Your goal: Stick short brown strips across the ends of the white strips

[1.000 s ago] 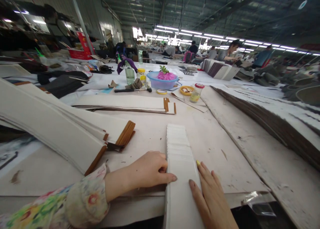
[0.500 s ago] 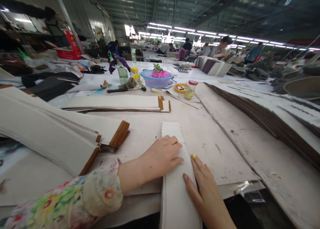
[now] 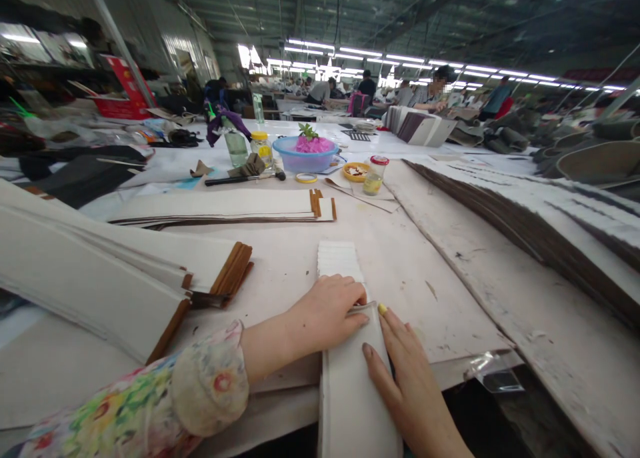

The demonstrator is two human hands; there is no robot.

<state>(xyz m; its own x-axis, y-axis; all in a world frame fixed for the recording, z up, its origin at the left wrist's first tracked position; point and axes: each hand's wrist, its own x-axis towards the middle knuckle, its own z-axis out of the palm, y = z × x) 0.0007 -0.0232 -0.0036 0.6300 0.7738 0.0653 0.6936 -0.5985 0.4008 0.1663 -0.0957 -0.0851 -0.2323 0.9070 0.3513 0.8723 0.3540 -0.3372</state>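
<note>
A long white strip, apparently a stack of layers, runs from the table's front edge away from me. My left hand comes in from the left, its fingers curled around the strip's far end with the thumb on top. Part of that end is hidden under the fingers. Past them lies a ridged white piece. Along the strip's right edge my right hand rests with fingers stretched out, thumb lying on the strip's surface.
Brown-ended white strips are stacked to the left, with another pile behind. A brush, a blue basin and a red-lidded jar stand farther back. A thick layered stack lies at right. A co-worker is beyond.
The left fingers have curled at the strip's far end, where a raised top edge now shows beside them. The right hand stays nearly in place. The view has shifted slightly.
</note>
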